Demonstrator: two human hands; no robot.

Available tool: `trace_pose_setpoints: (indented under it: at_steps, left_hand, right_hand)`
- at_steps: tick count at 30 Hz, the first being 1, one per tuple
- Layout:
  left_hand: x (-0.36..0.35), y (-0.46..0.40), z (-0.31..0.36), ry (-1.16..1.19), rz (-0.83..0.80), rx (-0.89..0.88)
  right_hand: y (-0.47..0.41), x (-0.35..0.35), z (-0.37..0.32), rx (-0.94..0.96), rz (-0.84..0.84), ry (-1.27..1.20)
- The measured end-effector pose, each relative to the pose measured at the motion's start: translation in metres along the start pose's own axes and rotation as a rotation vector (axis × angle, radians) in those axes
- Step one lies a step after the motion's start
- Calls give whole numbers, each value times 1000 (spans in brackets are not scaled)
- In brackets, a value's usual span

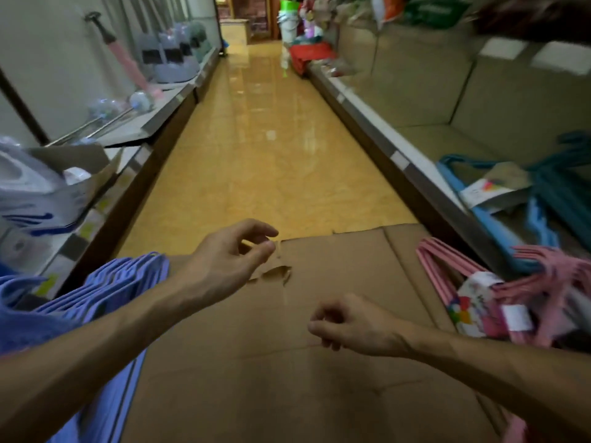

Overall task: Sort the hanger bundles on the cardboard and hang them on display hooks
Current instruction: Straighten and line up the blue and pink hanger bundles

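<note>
A flattened cardboard sheet [335, 314] lies on the aisle floor in front of me. A purple hanger bundle [105, 282] rests at its left edge, partly under my left forearm. A pink hanger bundle [511, 292] with a paper label lies at its right edge. Blue and teal hanger bundles [527, 203] sit on the low right shelf. My left hand [230, 251] hovers over the cardboard's far edge, fingers loosely curled and apart, holding nothing. My right hand [345, 324] hangs above the middle of the cardboard, fingers curled inward, with nothing visible in it.
Shelving runs along both sides of a narrow aisle with a glossy yellow floor [265, 139]. The left shelf holds toilet brushes [134, 103], a cardboard box [80, 164] and bagged goods. Colourful goods [307, 36] crowd the far right end.
</note>
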State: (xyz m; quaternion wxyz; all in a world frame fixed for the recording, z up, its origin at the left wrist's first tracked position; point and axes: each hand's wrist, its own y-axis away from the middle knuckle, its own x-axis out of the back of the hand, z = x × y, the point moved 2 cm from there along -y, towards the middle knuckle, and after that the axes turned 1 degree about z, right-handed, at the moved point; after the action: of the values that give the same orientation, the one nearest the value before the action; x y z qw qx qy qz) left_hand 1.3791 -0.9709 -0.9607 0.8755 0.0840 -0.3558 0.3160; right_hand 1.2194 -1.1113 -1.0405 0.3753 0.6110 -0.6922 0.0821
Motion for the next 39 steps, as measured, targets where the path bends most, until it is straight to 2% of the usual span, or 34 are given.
trace_pose_setpoints:
  at_steps: [9, 12, 16, 23, 28, 31, 33, 36, 38, 39]
  left_hand:
    - [-65, -51, 133, 106, -134, -220]
    - [-98, -56, 184, 251, -117, -259]
    - [-151, -46, 231, 420, -202, -323]
    - [-222, -27, 264, 380, -396, -407]
    - [-256, -23, 279, 440, -452, -338]
    - [-272, -22, 281, 515, -479, -272]
    - [-282, -21, 282, 528, -493, -231]
    - [-295, -21, 280, 539, -481, -179]
    - [-305, -21, 280, 546, -478, -127]
    - [-312, -22, 279, 551, -487, -82]
  right_hand:
    - [111, 87, 65, -34, 338, 47]
    - [141, 103, 80, -57, 445, -2]
    - [188, 123, 96, -105, 627, -27]
    - [271, 152, 125, -217, 862, -55]
    - [324, 157, 147, -293, 1078, -116]
    - [359, 155, 162, -432, 1219, -82]
    - [379, 152, 172, -633, 1224, -18]
    - [390, 147, 182, -951, 1033, -114]
    - [387, 142, 188, -1022, 892, -202]
    - [384, 141, 189, -996, 866, -232]
